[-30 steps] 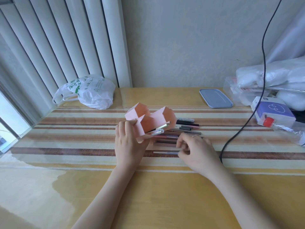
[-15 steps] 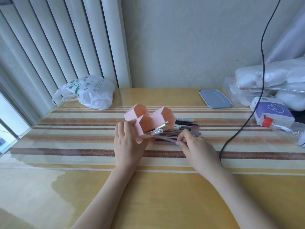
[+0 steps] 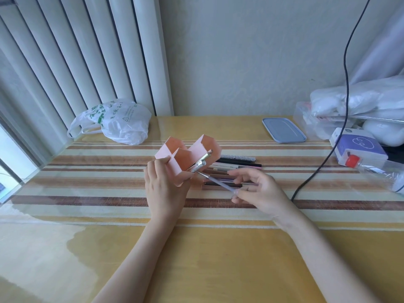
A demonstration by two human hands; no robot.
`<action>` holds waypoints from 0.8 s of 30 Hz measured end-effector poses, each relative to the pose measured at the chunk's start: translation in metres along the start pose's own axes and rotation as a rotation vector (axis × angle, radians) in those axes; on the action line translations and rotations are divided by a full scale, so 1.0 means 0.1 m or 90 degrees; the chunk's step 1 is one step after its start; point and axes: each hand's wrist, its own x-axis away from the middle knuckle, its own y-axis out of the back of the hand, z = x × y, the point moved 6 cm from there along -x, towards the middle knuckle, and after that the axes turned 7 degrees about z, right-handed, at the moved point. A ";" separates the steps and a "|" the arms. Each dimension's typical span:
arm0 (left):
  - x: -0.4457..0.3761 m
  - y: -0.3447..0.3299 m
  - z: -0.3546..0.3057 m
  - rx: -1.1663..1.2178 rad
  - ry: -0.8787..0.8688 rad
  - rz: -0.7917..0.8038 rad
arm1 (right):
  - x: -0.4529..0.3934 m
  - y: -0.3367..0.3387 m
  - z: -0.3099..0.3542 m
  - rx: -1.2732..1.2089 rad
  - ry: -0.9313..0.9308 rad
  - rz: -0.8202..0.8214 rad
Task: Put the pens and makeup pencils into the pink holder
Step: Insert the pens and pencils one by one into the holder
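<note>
Head | pink holder [image 3: 185, 158] tilted, left hand [image 3: 164, 189] gripping | right hand [image 3: 258, 191] pinching lilac pen [image 3: 218, 182]

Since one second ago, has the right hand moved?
Yes. The right hand has lifted a lilac pen off the pen row, pointing it at the pink holder.

I see the pink holder [image 3: 185, 157] tipped toward the right, its open compartments facing the row of pens and pencils [image 3: 235, 169] lying side by side on the table just right of it. Two silvery pens [image 3: 200, 164] poke out of its near compartment. A lilac pencil [image 3: 218, 182] slants above the row, tip at the holder's mouth.
</note>
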 end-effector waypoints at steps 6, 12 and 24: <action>0.02 0.03 -0.08 0.016 -0.025 0.003 | 0.00 0.07 0.05 -0.328 0.053 -0.048; 0.03 0.03 -0.16 0.013 -0.094 0.002 | 0.03 0.19 0.14 -0.367 0.180 -0.176; 0.04 -0.04 -0.10 -0.007 -0.090 0.033 | 0.42 0.40 0.41 -0.194 0.402 -0.496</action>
